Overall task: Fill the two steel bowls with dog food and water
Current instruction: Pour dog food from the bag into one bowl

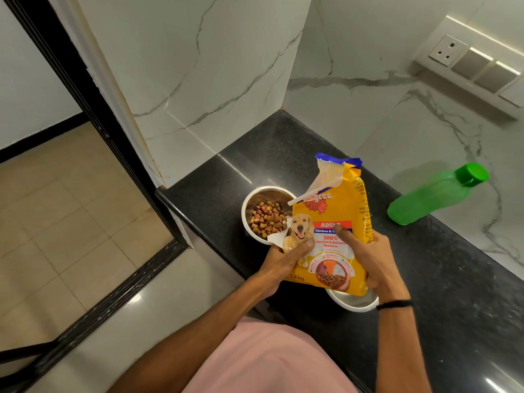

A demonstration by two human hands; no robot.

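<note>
My left hand (283, 265) and right hand (371, 259) grip the upright bag (334, 217), fingers (304, 245) curled round it, above the table (283, 165); the far bowl (249, 201) holds kibble (266, 219), so food seems done, while the near bowl (357, 303), mostly hidden beneath, awaits water from the capped bottle (433, 197).

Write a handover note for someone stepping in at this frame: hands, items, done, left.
Hands: left hand grips the dog food bag at its lower left edge; right hand grips its right side. The bag is upright, top open, over the near bowl.
Done: far bowl holds kibble.
Unclear: near bowl is mostly hidden; its visible part looks empty.
Left: water, presumably from the capped green bottle on the counter.
</note>
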